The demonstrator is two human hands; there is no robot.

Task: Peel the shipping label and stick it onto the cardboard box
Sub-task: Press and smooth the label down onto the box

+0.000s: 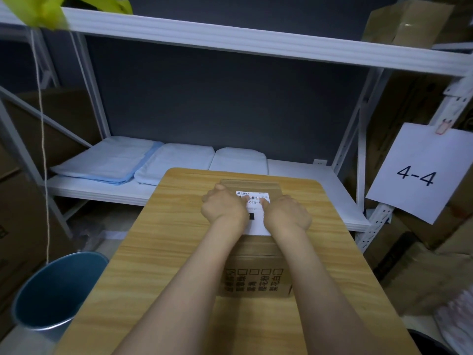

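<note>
A brown cardboard box (256,275) with printed characters on its near side stands on the wooden table (158,252). A white shipping label (256,201) with a barcode lies flat on the box's top. My left hand (222,207) rests on the label's left part, fingers curled, thumb pressing near the barcode. On the label's right part lies my right hand (288,213), its thumb down on the paper as well. Both hands cover much of the label; its lower white edge shows between my forearms.
A blue bin (58,290) stands on the floor left of the table. Behind the table a white metal shelf (307,172) holds folded pale blue cloths (112,162). A paper sign reading 4-4 (419,172) hangs at the right. Cardboard boxes stand on both sides.
</note>
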